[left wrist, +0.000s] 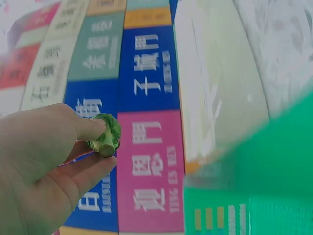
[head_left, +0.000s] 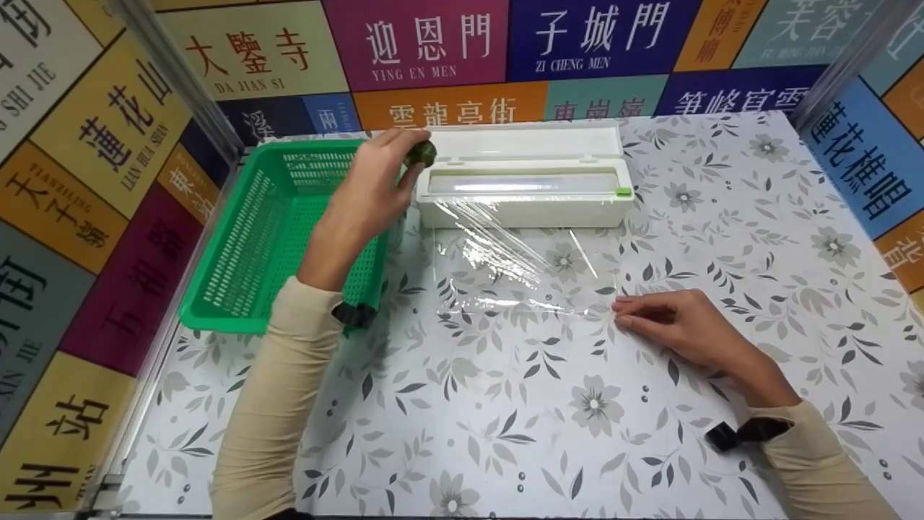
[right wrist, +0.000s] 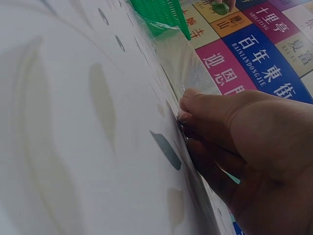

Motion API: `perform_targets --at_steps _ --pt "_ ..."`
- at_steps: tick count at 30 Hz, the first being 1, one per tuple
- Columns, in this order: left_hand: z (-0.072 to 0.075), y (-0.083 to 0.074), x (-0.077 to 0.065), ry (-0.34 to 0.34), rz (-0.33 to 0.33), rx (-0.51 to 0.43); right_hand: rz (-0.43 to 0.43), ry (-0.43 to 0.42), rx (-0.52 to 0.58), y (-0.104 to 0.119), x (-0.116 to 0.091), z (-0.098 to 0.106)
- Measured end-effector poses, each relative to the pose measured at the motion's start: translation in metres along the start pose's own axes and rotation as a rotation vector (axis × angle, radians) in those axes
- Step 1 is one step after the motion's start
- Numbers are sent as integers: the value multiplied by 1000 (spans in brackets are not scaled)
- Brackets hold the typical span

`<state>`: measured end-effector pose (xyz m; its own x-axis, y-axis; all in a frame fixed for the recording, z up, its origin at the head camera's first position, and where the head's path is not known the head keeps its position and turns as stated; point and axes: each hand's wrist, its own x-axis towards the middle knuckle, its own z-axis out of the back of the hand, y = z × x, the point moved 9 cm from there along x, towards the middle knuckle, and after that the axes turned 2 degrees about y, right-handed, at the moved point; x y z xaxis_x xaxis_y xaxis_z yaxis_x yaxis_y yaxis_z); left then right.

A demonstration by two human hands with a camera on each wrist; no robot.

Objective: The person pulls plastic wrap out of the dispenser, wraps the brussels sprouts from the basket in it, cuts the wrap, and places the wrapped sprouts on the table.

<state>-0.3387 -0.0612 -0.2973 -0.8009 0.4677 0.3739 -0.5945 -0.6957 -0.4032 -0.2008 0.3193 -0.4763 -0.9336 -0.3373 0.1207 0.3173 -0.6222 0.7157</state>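
Note:
Raised beside the back right corner of the green basket [head_left: 202,289], my left hand [head_left: 372,180] pinches a small leafy Brussels sprout [left wrist: 108,134] between thumb and fingers. Its pale cut stalk shows in the left wrist view. My right hand [head_left: 686,325] is low over the table, pinching the front right corner of a sheet of clear plastic wrap [head_left: 498,278] between thumb and fingertips. The sheet runs from the roll inside a white wrap dispenser [head_left: 527,213], over its front edge and down across the tabletop, with shiny creases on its left part. The dispenser's lid [head_left: 527,143] stands raised.
A white tablecloth [head_left: 563,462] with grey flowers and leaves covers the table. Panels with large printed characters [head_left: 433,43] wall in the back and both sides. At the dispenser's right end sits a light green slider [head_left: 624,192].

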Motion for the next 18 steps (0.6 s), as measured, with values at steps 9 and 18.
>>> perform_targets --at_steps 9,18 --pt "-29 -46 -8 30 -129 -42 -5 6 -8 1 0 0" --pt "-74 -69 -23 104 -201 -58 -1 4 -16 -1 -1 0"
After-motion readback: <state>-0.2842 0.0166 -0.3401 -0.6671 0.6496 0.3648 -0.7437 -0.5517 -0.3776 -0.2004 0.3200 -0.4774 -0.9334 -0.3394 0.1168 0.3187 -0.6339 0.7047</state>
